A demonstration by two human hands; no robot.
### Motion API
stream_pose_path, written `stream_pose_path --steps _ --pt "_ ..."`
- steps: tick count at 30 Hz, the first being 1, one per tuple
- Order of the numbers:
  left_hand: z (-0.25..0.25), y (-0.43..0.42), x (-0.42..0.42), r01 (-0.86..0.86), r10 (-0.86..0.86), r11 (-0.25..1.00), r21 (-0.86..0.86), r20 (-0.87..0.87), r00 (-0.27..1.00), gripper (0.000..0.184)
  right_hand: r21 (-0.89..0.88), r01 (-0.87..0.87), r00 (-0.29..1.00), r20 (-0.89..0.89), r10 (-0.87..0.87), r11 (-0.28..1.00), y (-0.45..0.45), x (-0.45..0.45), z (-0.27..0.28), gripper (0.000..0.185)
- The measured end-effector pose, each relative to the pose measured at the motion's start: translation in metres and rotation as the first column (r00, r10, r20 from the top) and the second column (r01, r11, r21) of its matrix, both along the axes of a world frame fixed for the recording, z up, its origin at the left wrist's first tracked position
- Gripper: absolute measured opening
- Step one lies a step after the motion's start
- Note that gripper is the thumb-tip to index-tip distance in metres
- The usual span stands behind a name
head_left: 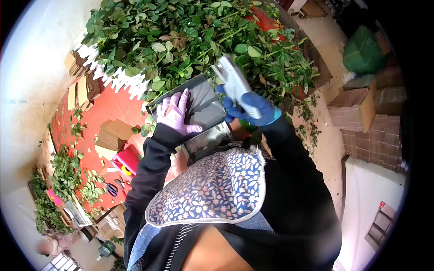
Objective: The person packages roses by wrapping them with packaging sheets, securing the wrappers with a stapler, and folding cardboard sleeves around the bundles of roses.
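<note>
My left hand (174, 114), in a lilac glove, lies with fingers spread on a dark grey, sheet-like lining (205, 106) inside a black-edged tray or box. Its palm presses near the left end. In a blue glove, my right hand (253, 108) is wrapped round a silver-grey tool that looks like a stapler (237, 83). This tool is raised above the right side of the dark tray, its far end pointing up and left, and it is slightly blurred. Beneath the tray, close to my apron, is a shiny metal surface (210, 139).
A large heap of leafy green stems (181, 40) covers the far table. Folded cardboard pieces (113, 135), a pink holder (128, 160) and scissors (111, 189) lie on the red tabletop (97, 117) to the left. Stacked cardboard (373, 135) stands at right.
</note>
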State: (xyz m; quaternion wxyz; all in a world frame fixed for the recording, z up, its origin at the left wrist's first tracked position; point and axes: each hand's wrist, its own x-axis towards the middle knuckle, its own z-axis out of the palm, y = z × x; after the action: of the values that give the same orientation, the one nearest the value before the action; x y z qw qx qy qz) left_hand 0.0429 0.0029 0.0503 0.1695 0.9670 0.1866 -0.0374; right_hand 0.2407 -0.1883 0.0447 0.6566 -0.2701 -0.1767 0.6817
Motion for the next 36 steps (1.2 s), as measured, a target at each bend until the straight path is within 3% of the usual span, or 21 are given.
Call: stream_pose_path --steps 1,3,5,8,11,16,18,21,23,25,27,29,32,34,35,36 --pt "-0.004 0.002 0.0 0.01 -0.01 1.0 0.001 -0.013 1.0 0.123 0.049 0.02 0.996 -0.084 -0.016 0.999 -0.01 0.005 0.002 0.071" --pt "-0.02 0.006 0.001 0.088 -0.095 0.994 0.06 0.125 0.988 0.121 0.031 0.054 0.998 -0.033 -0.053 0.998 -0.019 0.004 -0.006 0.07" --pt "-0.03 0.007 0.001 0.092 -0.111 0.99 0.108 0.176 0.978 0.121 0.059 0.109 0.988 -0.119 -0.102 0.992 -0.019 -0.004 -0.026 0.067" --pt "-0.044 0.009 -0.004 0.093 -0.077 0.995 -0.03 0.347 0.935 0.125 0.077 0.166 0.96 -0.241 -0.143 0.983 -0.01 -0.014 -0.041 0.064" --pt "-0.058 0.009 -0.008 0.053 -0.032 0.997 -0.063 0.304 0.952 0.128 0.053 0.22 0.929 -0.317 -0.192 0.974 -0.001 -0.016 -0.045 0.059" --pt "-0.057 0.007 -0.01 0.114 -0.12 0.993 0.039 0.244 0.962 0.112 -0.035 0.299 0.894 -0.341 -0.292 0.954 -0.001 -0.012 -0.058 0.05" --pt "-0.059 0.006 -0.011 0.134 -0.138 0.99 0.034 0.194 0.971 0.096 -0.051 0.312 0.887 -0.341 -0.31 0.949 -0.001 -0.012 -0.061 0.048" --pt "-0.064 0.007 -0.013 0.142 -0.143 0.99 0.017 0.156 0.977 0.084 -0.044 0.315 0.904 -0.29 -0.314 0.948 -0.001 -0.019 -0.061 0.048" --pt "-0.065 0.006 -0.014 0.139 -0.138 0.99 0.001 0.148 0.979 0.079 -0.075 0.351 0.931 -0.077 -0.356 0.933 0.0 -0.023 -0.058 0.058" --pt "-0.064 0.004 -0.013 0.144 -0.149 0.988 0.045 0.144 0.978 0.076 -0.078 0.327 0.944 -0.023 -0.33 0.942 0.004 -0.019 -0.063 0.063" --pt "-0.064 0.003 -0.013 0.141 -0.146 0.989 0.051 0.143 0.979 0.075 0.126 0.43 0.776 0.455 -0.437 0.894 0.01 -0.013 -0.056 0.067" --pt "-0.065 0.003 -0.012 0.127 -0.134 0.99 0.057 0.147 0.98 0.074 0.051 0.469 0.824 0.332 -0.458 0.882 0.005 -0.007 -0.05 0.064" --pt "-0.067 0.003 -0.014 0.128 -0.139 0.989 0.072 0.174 0.975 0.071 0.059 0.402 0.852 0.342 -0.397 0.914 -0.008 0.003 -0.035 0.065" --pt "-0.067 0.007 -0.015 0.208 -0.221 0.973 0.1 0.149 0.964 0.068 -0.08 0.204 0.927 0.336 -0.166 0.976 -0.02 0.011 -0.012 0.062" --pt "-0.067 0.008 -0.015 0.219 -0.227 0.974 0.067 0.165 0.96 0.065 -0.092 0.184 0.927 0.347 -0.141 0.979 -0.021 0.013 0.0 0.062" --pt "-0.068 0.008 -0.016 0.228 -0.235 0.971 0.071 0.132 0.963 0.066 -0.203 0.126 0.846 0.533 0.002 0.971 -0.021 0.012 0.009 0.059"
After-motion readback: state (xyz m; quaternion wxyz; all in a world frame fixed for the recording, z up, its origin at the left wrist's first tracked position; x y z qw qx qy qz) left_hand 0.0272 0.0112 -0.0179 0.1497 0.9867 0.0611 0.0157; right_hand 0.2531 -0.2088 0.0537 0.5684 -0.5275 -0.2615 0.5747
